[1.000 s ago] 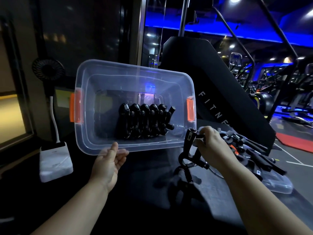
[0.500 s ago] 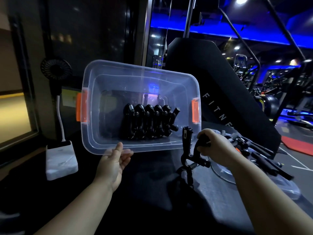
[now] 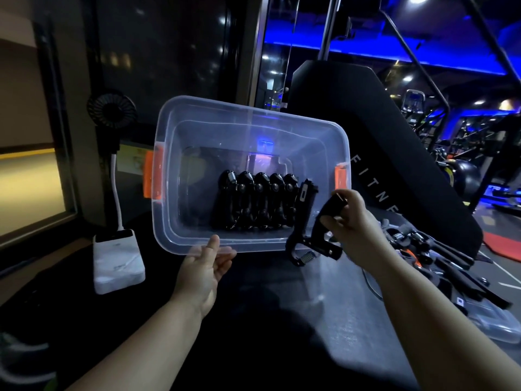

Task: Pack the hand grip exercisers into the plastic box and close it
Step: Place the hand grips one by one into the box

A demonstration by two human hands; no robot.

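One dim gym, blue-lit machines point(image 3: 465, 153) behind dark tabletop point(image 3: 267, 320).

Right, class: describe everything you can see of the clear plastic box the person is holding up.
The plastic box is a clear, rounded rectangular tub without a lid, with an orange latch at each short end. It is tipped so its opening faces the camera. The left hand grips its near rim. A row of black grip exercisers lines its lower inside wall. The right hand holds another exerciser at its lower right corner.
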